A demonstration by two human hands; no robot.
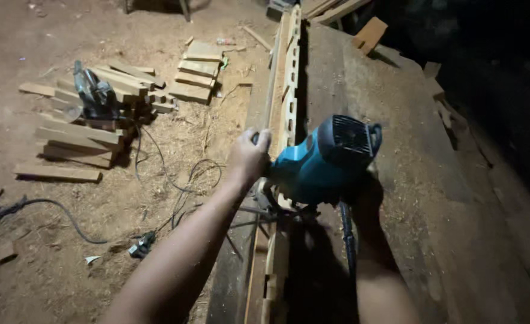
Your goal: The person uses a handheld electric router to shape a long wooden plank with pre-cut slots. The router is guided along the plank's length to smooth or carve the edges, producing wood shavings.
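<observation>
Left hand [248, 157] fingers wrapped round the router [325, 159] knob; right hand [361, 195] shadowed, grip unclear; routing the slotted wooden strip [289, 78] beyond the fingers; steady guidance needed.

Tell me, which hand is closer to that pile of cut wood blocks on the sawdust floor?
Left. The left hand grips the slotted plank's edge, on the side facing the wood blocks. The right hand sits farther off, behind the blue power tool.

No packages, labels, signs or screens can be made out anywhere in this dim, sawdust-covered woodworking scene.
</observation>
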